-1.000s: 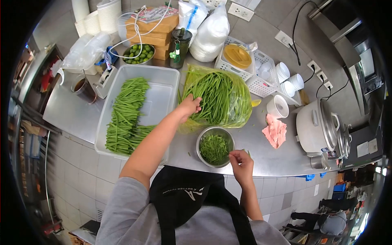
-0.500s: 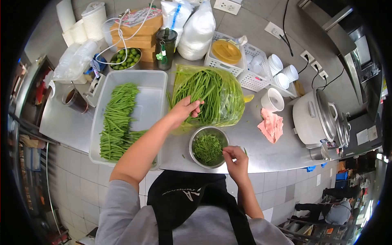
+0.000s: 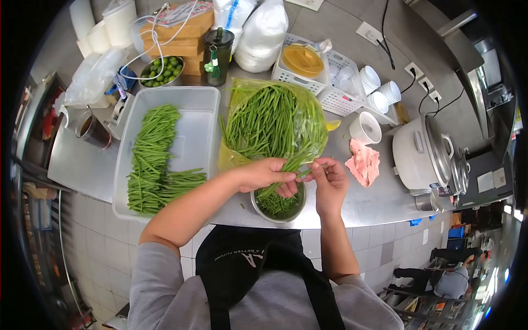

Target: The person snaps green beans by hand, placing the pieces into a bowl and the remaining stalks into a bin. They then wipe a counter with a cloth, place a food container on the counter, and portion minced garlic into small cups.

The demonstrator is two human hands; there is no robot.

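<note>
My left hand [image 3: 267,175] is closed around a small bunch of green beans [image 3: 296,164], above the back of the steel bowl [image 3: 301,208]. Thumb and fingers of my right hand [image 3: 330,180] pinch the ends of the same bunch, just right of the left hand. Short cut green bits [image 3: 275,204] lie in the bowl, partly hidden by my left hand. Behind the hands, a yellow-tinted plastic bag [image 3: 234,157] lies open, full of long green beans [image 3: 267,121]. A clear plastic tub [image 3: 192,110] on the left holds more beans in rows.
A pink cloth [image 3: 363,164] and a white cup [image 3: 365,128] lie to the right, before a large rice cooker [image 3: 418,154]. White baskets [image 3: 341,99], a dark tumbler [image 3: 218,58] and a bowl of limes [image 3: 162,71] stand behind. Another person [image 3: 451,281] is far off at lower right.
My left hand has come from the bag toward me with a bunch of beans. My right hand has risen from the bowl's edge to meet it and grips the bean ends.
</note>
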